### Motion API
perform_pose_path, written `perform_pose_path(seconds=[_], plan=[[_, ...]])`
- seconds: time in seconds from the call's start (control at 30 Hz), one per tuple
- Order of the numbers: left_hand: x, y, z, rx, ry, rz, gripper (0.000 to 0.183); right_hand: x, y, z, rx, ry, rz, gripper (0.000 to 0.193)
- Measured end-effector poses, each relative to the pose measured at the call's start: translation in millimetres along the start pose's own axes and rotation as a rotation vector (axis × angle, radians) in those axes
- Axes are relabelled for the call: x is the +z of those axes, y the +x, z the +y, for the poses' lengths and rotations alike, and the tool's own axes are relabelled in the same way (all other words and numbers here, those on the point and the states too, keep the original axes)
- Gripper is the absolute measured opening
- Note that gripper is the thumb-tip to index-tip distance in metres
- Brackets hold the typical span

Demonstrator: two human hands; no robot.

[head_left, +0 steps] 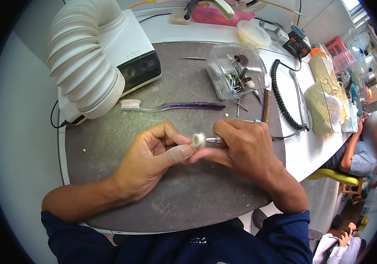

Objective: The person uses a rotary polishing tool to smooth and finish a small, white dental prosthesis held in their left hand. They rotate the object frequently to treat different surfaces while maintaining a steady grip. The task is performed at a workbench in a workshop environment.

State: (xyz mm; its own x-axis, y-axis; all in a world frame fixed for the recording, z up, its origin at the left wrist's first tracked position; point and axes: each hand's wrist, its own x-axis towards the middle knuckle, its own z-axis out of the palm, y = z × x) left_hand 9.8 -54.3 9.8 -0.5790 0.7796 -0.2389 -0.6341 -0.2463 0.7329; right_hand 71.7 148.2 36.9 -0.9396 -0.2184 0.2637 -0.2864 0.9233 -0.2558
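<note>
Over the middle of the mat, my right hand point(246, 143) is closed around a metal rotary handpiece point(215, 140) that points left. At its tip is a fuzzy white polishing wheel point(200, 140), blurred as if spinning. My left hand point(151, 156) pinches a small pale piece between thumb and fingertips, right against the wheel. The fingers and the wheel mostly hide that piece, so its exact shape cannot be made out. The right thumb lies close beside the left fingertips. Beyond the hands lies a toothbrush point(175, 106) with a clear and purple handle.
A clear plastic box point(215, 83) of rotary bits stands at the far right of the grey mat point(171, 211). At the left is a white machine point(140, 70) with a ribbed hose point(76, 53). A coiled black cord point(276, 97) and a woven basket point(323, 110) are on the right. Other people sit beyond.
</note>
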Motion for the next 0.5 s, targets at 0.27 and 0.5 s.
perform_pose_path(seconds=[0.27,0.5], plan=[[2.0,1.2,1.2,-0.001,0.021,-0.007,0.013,1.1,-0.9,1.0,-0.017,0.018,0.011,0.052],[3.2,0.2,2.6,-0.01,0.018,-0.001,0.013,1.7,-0.4,0.8,-0.046,0.019,-0.002,0.052]])
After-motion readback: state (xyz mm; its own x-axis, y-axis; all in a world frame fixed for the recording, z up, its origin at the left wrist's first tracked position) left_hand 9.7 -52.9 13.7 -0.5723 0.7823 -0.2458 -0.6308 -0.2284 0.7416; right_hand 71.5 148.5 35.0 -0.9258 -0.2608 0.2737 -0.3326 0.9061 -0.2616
